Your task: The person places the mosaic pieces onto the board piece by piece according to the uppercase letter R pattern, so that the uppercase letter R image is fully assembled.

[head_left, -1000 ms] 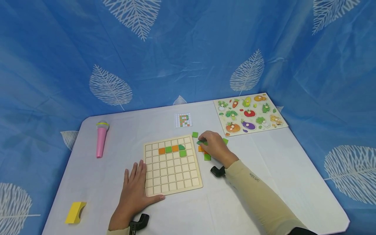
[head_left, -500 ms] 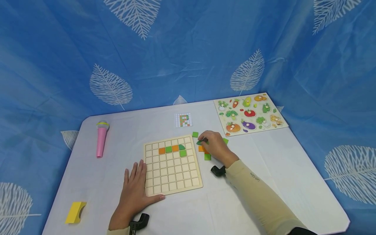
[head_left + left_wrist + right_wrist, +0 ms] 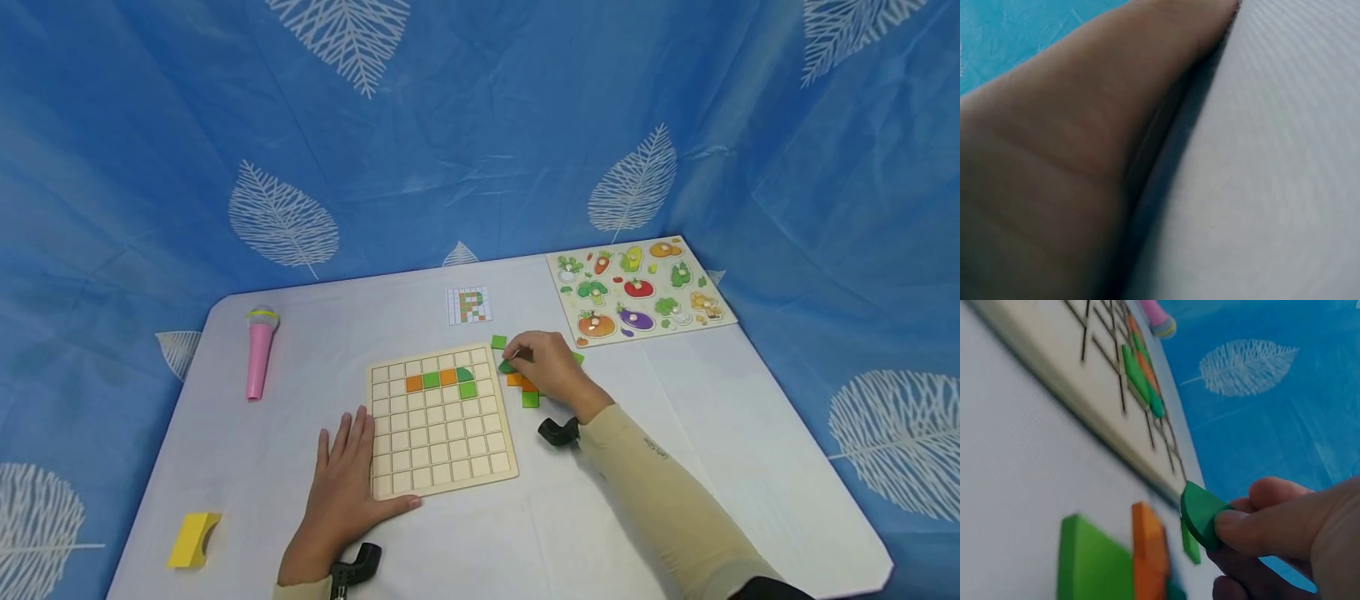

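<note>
First, at far left, a yellow arch block (image 3: 193,540) and a pink toy microphone (image 3: 258,354) lie well apart from the work area. Next, the left hand (image 3: 337,496) rests with fingers straight at the left edge of the wooden grid board (image 3: 438,437), thumb extended along the near edge; it grips nothing and appears to steady the board.

The second row from the far edge carries an orange square (image 3: 414,384), a green square (image 3: 431,381), a second orange square (image 3: 447,377) and a seated quarter-round (image 3: 464,375); a lower green square (image 3: 467,390) sits directly below the last. A pattern card (image 3: 468,306) lies beyond the board.

Right of the board, the right hand (image 3: 551,367) pinches a green quarter-round (image 3: 1200,512) between thumb and fingertips, near the loose square tiles (image 3: 530,400). At far right lies a vegetable puzzle board (image 3: 609,290).

Step in hand, as judged: piece pick-up. The next move probably calls for orienting the quarter-round, moving it left and seating it flush; the card's print is too small to confirm the cell.
</note>
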Motion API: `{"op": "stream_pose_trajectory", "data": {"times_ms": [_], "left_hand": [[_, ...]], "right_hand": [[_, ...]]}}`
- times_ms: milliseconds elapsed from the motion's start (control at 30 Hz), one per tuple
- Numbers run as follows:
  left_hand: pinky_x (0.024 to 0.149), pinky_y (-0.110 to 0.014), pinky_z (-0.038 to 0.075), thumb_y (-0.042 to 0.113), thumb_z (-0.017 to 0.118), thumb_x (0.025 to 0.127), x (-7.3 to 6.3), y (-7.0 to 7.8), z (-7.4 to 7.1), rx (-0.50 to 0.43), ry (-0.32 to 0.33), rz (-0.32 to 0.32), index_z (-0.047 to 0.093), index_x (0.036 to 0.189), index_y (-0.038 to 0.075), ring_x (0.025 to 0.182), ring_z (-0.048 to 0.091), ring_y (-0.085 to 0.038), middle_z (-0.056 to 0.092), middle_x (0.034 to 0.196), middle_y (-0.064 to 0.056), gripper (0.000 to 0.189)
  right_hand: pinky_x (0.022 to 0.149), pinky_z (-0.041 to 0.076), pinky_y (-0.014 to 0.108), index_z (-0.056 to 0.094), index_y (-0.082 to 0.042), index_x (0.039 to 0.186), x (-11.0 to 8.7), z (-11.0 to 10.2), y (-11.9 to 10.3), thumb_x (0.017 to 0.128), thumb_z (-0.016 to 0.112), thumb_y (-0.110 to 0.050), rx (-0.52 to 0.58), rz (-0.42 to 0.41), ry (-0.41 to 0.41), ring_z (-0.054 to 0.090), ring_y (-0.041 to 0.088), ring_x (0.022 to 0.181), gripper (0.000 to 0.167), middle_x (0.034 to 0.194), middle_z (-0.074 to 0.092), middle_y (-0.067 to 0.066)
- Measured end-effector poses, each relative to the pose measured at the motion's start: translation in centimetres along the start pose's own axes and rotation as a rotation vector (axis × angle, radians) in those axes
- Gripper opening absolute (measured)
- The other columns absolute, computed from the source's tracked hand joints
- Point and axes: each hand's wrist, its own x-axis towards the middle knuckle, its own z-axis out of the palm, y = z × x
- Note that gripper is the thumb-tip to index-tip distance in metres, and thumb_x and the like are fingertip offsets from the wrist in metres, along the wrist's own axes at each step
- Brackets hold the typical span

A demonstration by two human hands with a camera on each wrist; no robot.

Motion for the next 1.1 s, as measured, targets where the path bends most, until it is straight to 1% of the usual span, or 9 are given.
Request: {"op": "stream_pose_trajectory", "data": {"times_ms": [67, 200, 333, 400, 467, 567, 700, 933, 1100], "left_hand": [[0.123, -0.061, -0.003, 0.099, 0.064, 0.063, 0.0, 0.0, 0.0, -0.001, 0.001, 0.001, 0.021, 0.165, -0.004, 0.158, 0.008, -0.040, 0.015, 0.173, -0.021, 0.152], [0.123, -0.061, -0.003, 0.099, 0.064, 0.063, 0.0, -0.1, 0.0, 0.002, -0.003, 0.000, 0.021, 0.165, -0.005, 0.158, 0.007, -0.040, 0.015, 0.173, -0.021, 0.152], [0.123, -0.060, -0.004, 0.099, 0.064, 0.063, 0.0, -0.1, 0.0, 0.003, -0.007, -0.003, 0.021, 0.165, -0.005, 0.158, 0.007, -0.040, 0.015, 0.173, -0.021, 0.152], [0.123, -0.060, -0.004, 0.099, 0.064, 0.063, 0.0, -0.1, 0.0, 0.002, -0.011, -0.003, 0.020, 0.165, -0.005, 0.159, 0.006, -0.039, 0.014, 0.173, -0.021, 0.152], [0.123, -0.060, -0.004, 0.099, 0.064, 0.063, 0.0, -0.1, 0.0, 0.000, -0.015, -0.004, 0.020, 0.165, -0.004, 0.159, 0.006, -0.039, 0.014, 0.173, -0.021, 0.152], [0.123, -0.060, -0.005, 0.099, 0.064, 0.064, 0.0, -0.2, 0.0, -0.006, -0.020, -0.003, 0.019, 0.166, -0.004, 0.159, 0.005, -0.038, 0.013, 0.173, -0.020, 0.152], [0.123, -0.059, -0.005, 0.098, 0.065, 0.064, 0.0, -0.3, -0.1, -0.015, -0.019, 0.003, 0.018, 0.166, -0.004, 0.159, 0.005, -0.038, 0.013, 0.173, -0.020, 0.151], [0.123, -0.060, -0.004, 0.097, 0.065, 0.064, 0.0, -0.2, -0.3, -0.016, -0.018, 0.005, 0.019, 0.166, -0.004, 0.159, 0.005, -0.038, 0.013, 0.173, -0.020, 0.151], [0.123, -0.060, -0.004, 0.098, 0.065, 0.064, 0.0, -0.1, -0.3, -0.009, -0.018, 0.003, 0.019, 0.166, -0.004, 0.159, 0.006, -0.039, 0.014, 0.173, -0.020, 0.151]], "right_hand": [[0.081, 0.057, 0.034, 0.079, -0.011, 0.097, 0.1, 0.0, -0.8, 0.093, 0.078, 0.004, 0.029, 0.006, -0.056, 0.068, 0.010, 0.087, 0.015, 0.098, 0.074, -0.005], [0.079, 0.056, 0.035, 0.080, -0.011, 0.096, 0.5, 0.5, -2.3, 0.094, 0.077, 0.003, 0.076, -0.013, -0.212, 0.066, 0.011, 0.085, 0.014, 0.096, 0.075, -0.002], [0.078, 0.056, 0.032, 0.079, -0.011, 0.093, 1.0, 1.3, -3.5, 0.093, 0.077, 0.005, 0.065, -0.104, -0.366, 0.064, 0.011, 0.082, 0.015, 0.094, 0.075, -0.003], [0.078, 0.056, 0.030, 0.078, -0.010, 0.093, 1.2, 1.7, -3.9, 0.093, 0.078, 0.005, 0.041, -0.159, -0.420, 0.064, 0.010, 0.081, 0.015, 0.093, 0.075, -0.003], [0.078, 0.055, 0.029, 0.078, -0.009, 0.092, 1.4, 2.0, -4.3, 0.092, 0.078, 0.006, 0.016, -0.200, -0.448, 0.064, 0.009, 0.080, 0.015, 0.092, 0.075, -0.002], [0.079, 0.055, 0.028, 0.078, -0.008, 0.092, 1.5, 2.4, -4.8, 0.092, 0.077, 0.007, -0.013, -0.227, -0.457, 0.064, 0.008, 0.081, 0.015, 0.092, 0.075, -0.001], [0.078, 0.055, 0.027, 0.079, -0.010, 0.090, 1.5, 3.1, -5.1, 0.092, 0.078, 0.007, -0.045, -0.231, -0.439, 0.063, 0.007, 0.080, 0.017, 0.091, 0.075, -0.004], [0.076, 0.055, 0.025, 0.079, -0.014, 0.089, 1.1, 4.4, -5.2, 0.095, 0.076, 0.003, -0.064, -0.227, -0.368, 0.065, 0.005, 0.083, 0.019, 0.092, 0.076, -0.005], [0.075, 0.055, 0.026, 0.078, -0.014, 0.086, 0.7, 4.7, -5.1, 0.093, 0.077, 0.005, -0.060, -0.244, -0.333, 0.064, 0.007, 0.082, 0.020, 0.090, 0.075, -0.005]]}}
